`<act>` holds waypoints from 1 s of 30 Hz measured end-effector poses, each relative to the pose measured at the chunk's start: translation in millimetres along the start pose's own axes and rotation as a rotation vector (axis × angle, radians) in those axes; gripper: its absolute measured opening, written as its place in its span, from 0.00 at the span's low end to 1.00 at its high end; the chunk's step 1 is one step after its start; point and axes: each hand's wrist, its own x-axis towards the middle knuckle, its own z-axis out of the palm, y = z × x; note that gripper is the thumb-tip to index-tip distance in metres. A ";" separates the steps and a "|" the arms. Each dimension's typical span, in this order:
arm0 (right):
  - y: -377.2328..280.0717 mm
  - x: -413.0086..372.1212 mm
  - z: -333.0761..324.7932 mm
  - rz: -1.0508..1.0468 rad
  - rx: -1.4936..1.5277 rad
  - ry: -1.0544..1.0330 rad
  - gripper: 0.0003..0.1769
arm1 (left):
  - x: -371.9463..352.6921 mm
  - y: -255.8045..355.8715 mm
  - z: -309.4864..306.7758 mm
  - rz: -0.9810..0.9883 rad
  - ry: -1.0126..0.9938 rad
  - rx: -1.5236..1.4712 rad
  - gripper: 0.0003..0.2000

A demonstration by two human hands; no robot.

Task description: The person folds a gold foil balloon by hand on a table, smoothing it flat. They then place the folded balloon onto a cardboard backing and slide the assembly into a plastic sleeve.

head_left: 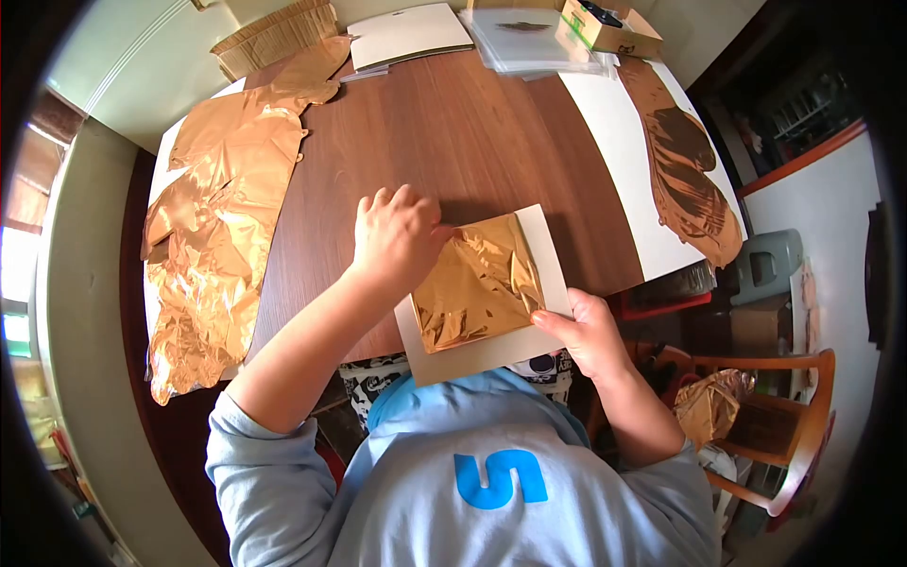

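A pale square board (557, 248) with a folded sheet of gold foil (482, 283) on its face is tilted at the near edge of the table. My right hand (593, 335) grips the board's lower right edge, thumb on top and fingers behind. At the foil's upper left corner my left hand (397, 236) is closed, fingers curled and thumb against the corner. What its fingertips pinch is mostly hidden, but the foil's corner meets them. The foil is creased and shiny, and its lower edge is wrinkled.
Large crumpled gold foil (222, 217) covers the table's left side. Another foil piece (685, 170) lies on white board (605, 170) at the right. Clear plastic sheets (529, 42), a white pad (411, 36) and a small box (614, 28) stand at the back. A wooden chair (803, 416) is at right.
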 end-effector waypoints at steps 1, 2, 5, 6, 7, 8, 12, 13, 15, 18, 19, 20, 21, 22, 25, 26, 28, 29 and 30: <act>-1.5 -0.4 1.3 -0.002 -0.036 0.008 0.10 | -5.7 -4.6 12.8 0.070 0.065 0.019 0.18; -2.2 -0.4 2.5 -0.009 -0.044 0.015 0.10 | -12.2 -7.3 21.8 0.140 0.131 0.038 0.18; -3.0 0.0 4.6 -0.017 -0.074 0.032 0.10 | -36.1 -3.2 27.8 0.381 0.242 -0.026 0.25; -3.2 0.5 4.3 -0.012 -0.087 0.035 0.11 | -45.8 -2.0 22.4 0.351 0.124 -0.009 0.35; -3.1 0.3 4.0 -0.007 -0.100 0.039 0.11 | -51.2 -3.7 24.1 0.367 0.115 -0.028 0.36; -3.0 -0.7 4.1 -0.005 -0.117 0.045 0.11 | -56.2 -6.1 27.1 0.381 0.105 -0.048 0.38; -6.8 -1.0 0.8 -0.009 -0.309 0.055 0.13 | -63.9 -14.6 31.3 0.427 0.073 -0.040 0.45; -8.3 -1.1 -1.7 -0.010 -0.388 0.056 0.15 | -64.6 -15.2 30.9 0.439 0.077 -0.030 0.45; -22.7 -8.9 -3.7 -0.207 -0.953 0.235 0.18 | -65.3 -15.6 31.8 0.446 0.087 -0.032 0.45; -48.2 -15.5 6.6 -0.528 -1.294 0.438 0.20 | -66.6 -15.8 31.9 0.442 0.081 -0.018 0.46; -55.9 -12.0 15.0 -0.703 -1.298 0.451 0.20 | -66.3 -14.6 31.9 0.441 0.077 -0.012 0.46; -58.9 -4.4 26.3 -0.825 -1.285 0.382 0.22 | -66.0 -13.7 32.3 0.439 0.072 -0.012 0.46; -60.6 4.9 40.0 -0.948 -1.268 0.312 0.25 | -65.6 -14.0 32.5 0.438 0.067 -0.010 0.46; -57.2 18.8 54.0 -0.957 -1.237 0.185 0.30 | -65.0 -14.4 32.6 0.436 0.063 -0.006 0.46; -23.7 51.7 79.4 -0.858 -1.277 0.007 0.38 | -65.6 -16.9 37.2 0.455 0.088 0.035 0.47; -16.3 58.1 81.8 -0.805 -1.313 -0.021 0.40 | -65.1 -17.2 36.2 0.454 0.082 0.033 0.47; -7.7 60.2 78.6 -0.795 -1.326 -0.002 0.43 | -66.5 -17.6 35.1 0.445 0.064 0.025 0.47; -5.4 60.0 76.3 -0.788 -1.333 0.003 0.45 | -67.0 -17.7 33.5 0.438 0.055 0.008 0.46; -4.9 58.9 73.5 -0.770 -1.362 0.009 0.45 | -67.0 -16.8 31.4 0.432 0.045 -0.011 0.46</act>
